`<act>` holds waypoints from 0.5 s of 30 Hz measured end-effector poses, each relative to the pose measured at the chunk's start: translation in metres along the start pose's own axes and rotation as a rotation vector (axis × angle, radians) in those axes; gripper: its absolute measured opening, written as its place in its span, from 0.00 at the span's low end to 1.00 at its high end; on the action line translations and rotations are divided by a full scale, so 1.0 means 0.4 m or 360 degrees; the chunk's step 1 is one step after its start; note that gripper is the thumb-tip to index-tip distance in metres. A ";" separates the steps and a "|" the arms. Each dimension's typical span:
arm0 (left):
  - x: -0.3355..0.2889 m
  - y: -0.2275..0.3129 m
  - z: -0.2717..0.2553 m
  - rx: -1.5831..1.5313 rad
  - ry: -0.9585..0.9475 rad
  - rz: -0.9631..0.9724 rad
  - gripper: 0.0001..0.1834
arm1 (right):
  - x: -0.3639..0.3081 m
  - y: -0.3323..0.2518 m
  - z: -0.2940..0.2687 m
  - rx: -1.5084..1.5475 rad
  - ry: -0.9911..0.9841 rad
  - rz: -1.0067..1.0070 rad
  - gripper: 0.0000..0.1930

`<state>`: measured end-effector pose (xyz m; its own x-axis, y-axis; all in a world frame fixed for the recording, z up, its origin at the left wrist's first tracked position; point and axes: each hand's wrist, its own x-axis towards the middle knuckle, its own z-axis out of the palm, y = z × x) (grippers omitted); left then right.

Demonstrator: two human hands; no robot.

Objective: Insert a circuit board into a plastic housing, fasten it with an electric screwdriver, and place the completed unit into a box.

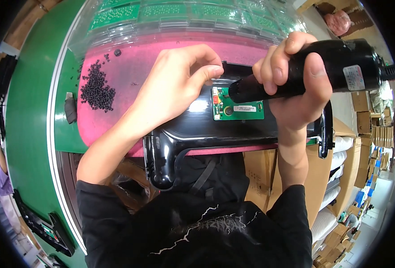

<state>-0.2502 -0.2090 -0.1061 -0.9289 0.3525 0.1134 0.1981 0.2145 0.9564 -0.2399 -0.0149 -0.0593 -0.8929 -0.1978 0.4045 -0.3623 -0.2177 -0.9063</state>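
A black electric screwdriver [336,62] lies across my right hand [295,73], whose fingers are wrapped round its body. Its nose points left, over the top edge of a small green circuit board [244,115]; the bit's tip is hard to make out. The board sits in a glossy black plastic housing [193,131]. My left hand [173,87] is raised over the housing's left part, thumb and forefinger pinched near its far edge. Whatever may be between those fingertips is too small to name.
A pile of small black screws [98,89] lies on the pink mat [130,62]. Behind are clear plastic trays [161,24] with green boards. A dark roll [70,109] is left of the mat. Another black housing [45,228] rests lower left; cardboard boxes [365,120] stand right.
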 end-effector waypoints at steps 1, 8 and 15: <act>-0.001 0.000 -0.001 0.0127 -0.0032 0.0010 0.06 | -0.001 0.004 0.002 0.0001 0.0000 0.0000 0.18; -0.002 -0.024 0.009 0.0330 0.0017 0.0362 0.05 | 0.006 0.006 0.009 -0.0078 -0.0047 0.0012 0.16; -0.011 -0.020 0.002 0.0486 -0.0010 0.0360 0.06 | 0.018 0.037 0.022 -0.0009 -0.0165 -0.0032 0.15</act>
<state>-0.2475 -0.2115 -0.1144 -0.8494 0.4271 0.3100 0.4830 0.3921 0.7830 -0.2496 -0.0279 -0.0689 -0.8532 -0.2912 0.4328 -0.3816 -0.2173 -0.8984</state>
